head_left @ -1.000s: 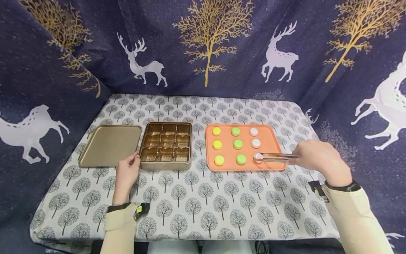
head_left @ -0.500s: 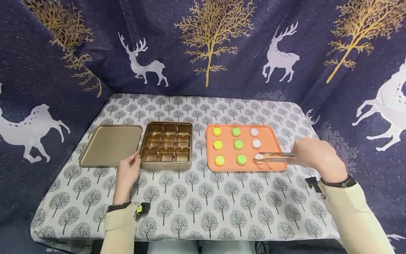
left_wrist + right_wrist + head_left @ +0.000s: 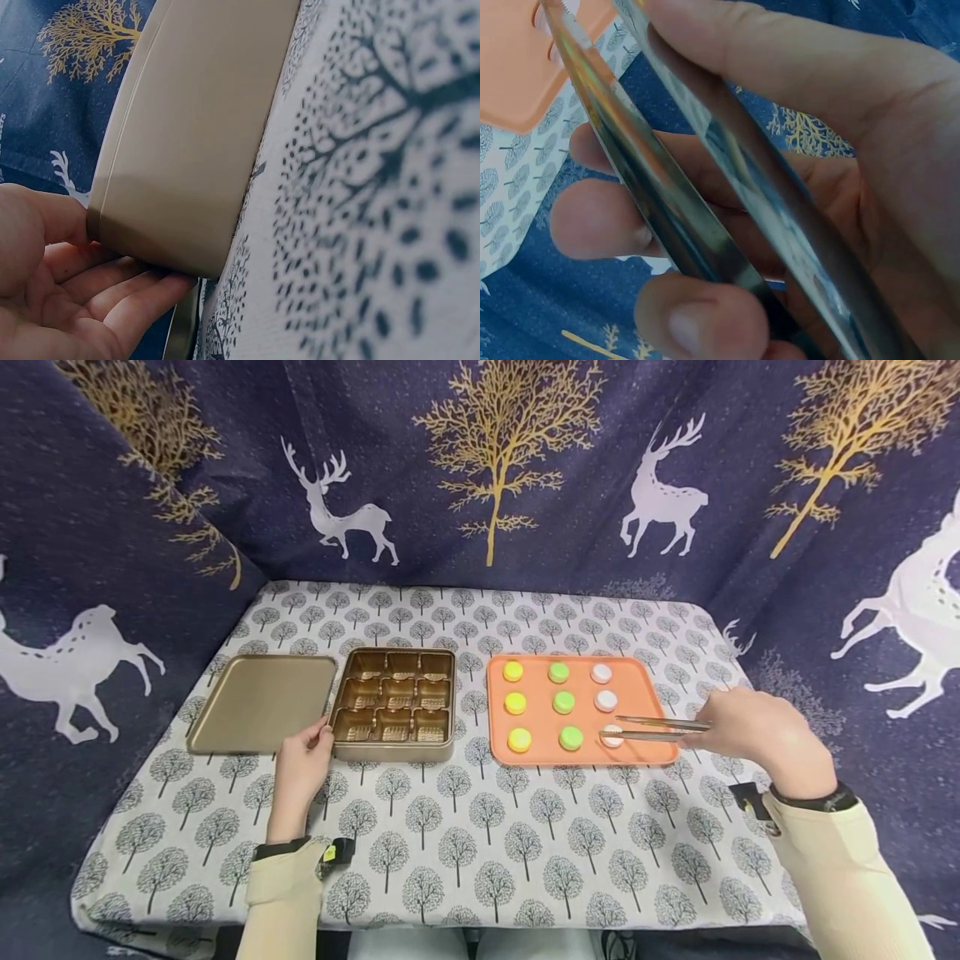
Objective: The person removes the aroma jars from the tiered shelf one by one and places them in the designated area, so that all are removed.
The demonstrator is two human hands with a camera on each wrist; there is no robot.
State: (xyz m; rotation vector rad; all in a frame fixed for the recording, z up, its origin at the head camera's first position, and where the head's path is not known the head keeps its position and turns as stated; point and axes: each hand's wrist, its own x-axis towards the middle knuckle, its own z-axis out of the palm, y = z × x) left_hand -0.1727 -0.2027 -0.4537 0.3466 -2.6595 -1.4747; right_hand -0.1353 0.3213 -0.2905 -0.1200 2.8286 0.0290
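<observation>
My left hand [image 3: 303,760] holds the near left corner of a gold box [image 3: 393,752] with several brown compartments. In the left wrist view, the thumb lies at the rim and the fingers [image 3: 142,296] curl at the box's end wall. My right hand [image 3: 757,735] grips long metal tweezers [image 3: 660,735], seen close up in the right wrist view with their arms spread apart. Their tips lie at the front white macaron [image 3: 611,740] on the orange tray [image 3: 645,685], one arm crossing over it. Whether the tips touch it is unclear.
Yellow macarons [image 3: 515,702], green macarons [image 3: 563,702] and other white macarons [image 3: 605,700] stand in rows on the orange tray. A flat gold lid or tray [image 3: 262,702] lies left of the box. Behind the tree-print tablecloth [image 3: 487,843] hangs a dark curtain [image 3: 420,468].
My right hand shifts left, then back right, and the tweezers' upper arm moves slightly away from the front white macaron. My left hand and the box stay put.
</observation>
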